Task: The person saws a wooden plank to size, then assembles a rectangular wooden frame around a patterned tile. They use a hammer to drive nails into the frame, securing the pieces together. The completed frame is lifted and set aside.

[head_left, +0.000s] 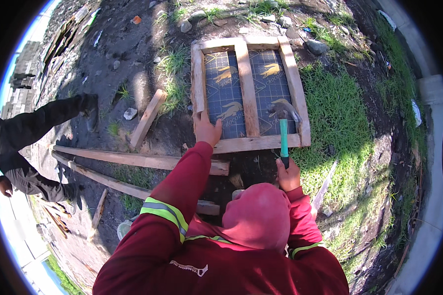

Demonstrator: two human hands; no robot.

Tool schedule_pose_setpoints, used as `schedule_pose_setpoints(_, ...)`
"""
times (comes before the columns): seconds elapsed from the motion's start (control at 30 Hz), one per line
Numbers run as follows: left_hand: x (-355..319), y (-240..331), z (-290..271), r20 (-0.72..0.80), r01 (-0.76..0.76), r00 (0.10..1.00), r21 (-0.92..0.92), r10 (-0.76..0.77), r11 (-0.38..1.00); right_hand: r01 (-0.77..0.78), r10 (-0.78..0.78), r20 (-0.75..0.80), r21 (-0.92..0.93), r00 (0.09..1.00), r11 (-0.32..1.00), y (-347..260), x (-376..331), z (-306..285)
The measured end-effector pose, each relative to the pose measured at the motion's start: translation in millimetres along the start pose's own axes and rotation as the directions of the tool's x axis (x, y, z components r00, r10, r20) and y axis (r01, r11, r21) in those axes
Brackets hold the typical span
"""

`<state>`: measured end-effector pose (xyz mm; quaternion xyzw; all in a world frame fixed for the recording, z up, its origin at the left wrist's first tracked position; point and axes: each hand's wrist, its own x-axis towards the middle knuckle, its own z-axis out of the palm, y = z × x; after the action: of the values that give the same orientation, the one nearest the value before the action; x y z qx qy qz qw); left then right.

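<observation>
A rectangular wooden frame [248, 86] with a middle bar lies on the ground. Dark panel pieces [226, 69] with a grid and yellow print show inside it. My left hand [207, 130] grips the frame's near left corner, the thumb stretched over the panel. In my right hand [287, 175] is a claw hammer [284, 135] with a green handle and black grip. Its metal head is over the panel, near the frame's near right corner; whether it touches is hard to tell.
Two long timbers [147, 161] lie to the left, with a shorter wood block [147, 118] beyond them. At the far left stands another person in dark trousers [44, 120]. Grass [334, 113] grows on the right, before a concrete edge [434, 98]. A stone [316, 46] lies behind the frame.
</observation>
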<state>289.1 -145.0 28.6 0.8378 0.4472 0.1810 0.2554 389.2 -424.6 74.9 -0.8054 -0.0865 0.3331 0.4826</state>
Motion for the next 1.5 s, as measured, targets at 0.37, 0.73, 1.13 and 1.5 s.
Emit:
schedule_pose_setpoints(0.37,82.7,-78.2,-2.2,0.607,0.700,0.607,-0.105,-0.512,0.706,0.047,-0.127,-0.280,-0.276,0.951,0.960,63.0,-54.8,-64.9)
schedule_pose_setpoints(0.73,40.1,-80.4,4.6,0.180,0.474,0.869,-0.038,-0.461,0.880,0.048,-0.286,-0.426,-0.488,0.858,0.872,72.1,-58.1,-86.9)
schedule_pose_setpoints(1.13,-11.4,-46.9,-33.4,0.018,0.285,0.951,-0.428,-0.308,0.857,-0.025,-0.034,-0.161,-0.353,0.986,0.935,-52.7,257.1,-56.5)
schedule_pose_setpoints(1.5,55.2,-47.2,-69.9,-0.001,0.053,0.998,-0.349,-0.057,0.936,0.355,-0.228,-0.492,0.182,0.840,0.917,-42.8,173.1,-48.8)
